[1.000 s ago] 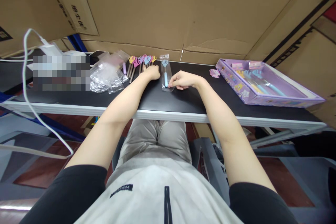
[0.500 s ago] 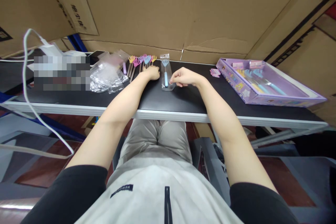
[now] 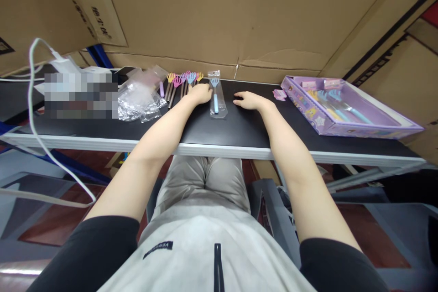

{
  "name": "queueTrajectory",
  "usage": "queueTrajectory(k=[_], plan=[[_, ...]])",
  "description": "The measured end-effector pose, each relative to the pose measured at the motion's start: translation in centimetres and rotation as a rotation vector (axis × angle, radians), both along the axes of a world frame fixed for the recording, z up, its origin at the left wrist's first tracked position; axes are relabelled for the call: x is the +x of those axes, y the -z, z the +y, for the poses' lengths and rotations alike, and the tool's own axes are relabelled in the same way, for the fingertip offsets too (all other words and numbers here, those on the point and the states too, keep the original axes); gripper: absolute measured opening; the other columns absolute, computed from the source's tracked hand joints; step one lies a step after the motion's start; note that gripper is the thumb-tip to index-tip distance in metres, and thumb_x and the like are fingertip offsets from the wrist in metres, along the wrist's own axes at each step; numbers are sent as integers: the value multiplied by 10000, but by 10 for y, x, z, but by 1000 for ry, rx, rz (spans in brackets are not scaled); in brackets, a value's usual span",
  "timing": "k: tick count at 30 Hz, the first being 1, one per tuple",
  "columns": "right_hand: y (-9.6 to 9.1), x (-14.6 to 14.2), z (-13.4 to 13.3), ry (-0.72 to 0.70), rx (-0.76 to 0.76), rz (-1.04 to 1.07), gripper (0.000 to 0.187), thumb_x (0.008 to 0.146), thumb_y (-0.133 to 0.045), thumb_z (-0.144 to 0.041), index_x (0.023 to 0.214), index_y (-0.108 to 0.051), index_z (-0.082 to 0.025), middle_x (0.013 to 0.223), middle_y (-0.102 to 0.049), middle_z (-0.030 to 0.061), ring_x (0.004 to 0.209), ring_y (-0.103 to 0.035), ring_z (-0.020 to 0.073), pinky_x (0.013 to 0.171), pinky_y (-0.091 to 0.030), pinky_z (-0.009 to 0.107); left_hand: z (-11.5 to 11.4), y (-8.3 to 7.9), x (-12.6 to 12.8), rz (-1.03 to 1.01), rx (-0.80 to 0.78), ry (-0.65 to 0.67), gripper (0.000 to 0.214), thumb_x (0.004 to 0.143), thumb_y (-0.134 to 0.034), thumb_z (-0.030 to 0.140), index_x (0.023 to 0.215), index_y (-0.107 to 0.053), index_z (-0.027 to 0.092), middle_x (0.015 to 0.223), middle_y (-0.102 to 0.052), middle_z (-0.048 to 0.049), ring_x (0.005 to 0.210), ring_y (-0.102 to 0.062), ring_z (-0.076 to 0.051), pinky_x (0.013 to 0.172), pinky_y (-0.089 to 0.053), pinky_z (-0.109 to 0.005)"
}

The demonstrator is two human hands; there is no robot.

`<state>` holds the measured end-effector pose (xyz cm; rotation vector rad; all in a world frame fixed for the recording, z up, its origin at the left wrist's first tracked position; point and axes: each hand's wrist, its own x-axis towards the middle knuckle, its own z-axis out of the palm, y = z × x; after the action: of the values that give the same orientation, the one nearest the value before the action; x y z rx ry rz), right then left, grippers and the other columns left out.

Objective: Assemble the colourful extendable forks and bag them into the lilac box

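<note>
A clear bag with a blue-handled rake tool lies on the black table between my hands. My left hand rests on the table with its fingers curled, touching the bag's left edge. Whether it grips anything is hidden. Just behind it lies a bunch of colourful rake tools. My right hand lies flat on the table to the right of the bag, fingers stretched out, apart from it and holding nothing.
A pile of clear bags sits left of the tools. A purple box with more tools stands at the right, with a small pink item beside it. A white cable hangs at left. Cardboard boxes wall the back.
My right hand has let go of the bag's lower end, moved right and up, and flattened on the table. The left hand and the bag have stayed in place.
</note>
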<state>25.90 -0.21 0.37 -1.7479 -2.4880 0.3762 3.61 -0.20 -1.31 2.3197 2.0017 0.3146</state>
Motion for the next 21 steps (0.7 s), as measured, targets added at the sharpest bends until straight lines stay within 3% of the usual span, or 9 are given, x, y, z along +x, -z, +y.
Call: queueTrajectory(k=[6,11,17,21], plan=[[-4,2,-1,-17,3,12,537,1035,-636,-244,1548,-612,-87,1610,-549,194,1522,-532,301,1297,-363,385,-2,-1,4,-3,-25,49,499,1072,-377,397,1389,-687,167,1486,-681,-188,1384,-648,-347,1123,-527,-467],[0,14,11,23,56,128,474,996,-664,-197,1459,-690,-96,1511,-654,180,1436,-621,277,1250,-433,364,-4,-3,4,26,-40,62,517,1084,-375,387,1411,-682,130,1515,-658,-194,1409,-631,-352,1151,-520,-458],[12,60,35,413,354,260,575,952,-605,-111,1519,-610,-20,1568,-592,226,1505,-547,320,1292,-383,418,-7,-5,4,71,-59,18,502,1060,-375,237,1446,-666,103,1535,-642,-191,1427,-619,-335,1171,-514,-411],[24,96,43,707,479,368,568,921,-547,-77,1480,-647,-47,1499,-646,236,1469,-577,358,1256,-424,516,-8,-6,1,131,-100,-17,530,994,-437,153,1475,-638,59,1563,-606,-223,1450,-594,-350,1204,-489,-430]])
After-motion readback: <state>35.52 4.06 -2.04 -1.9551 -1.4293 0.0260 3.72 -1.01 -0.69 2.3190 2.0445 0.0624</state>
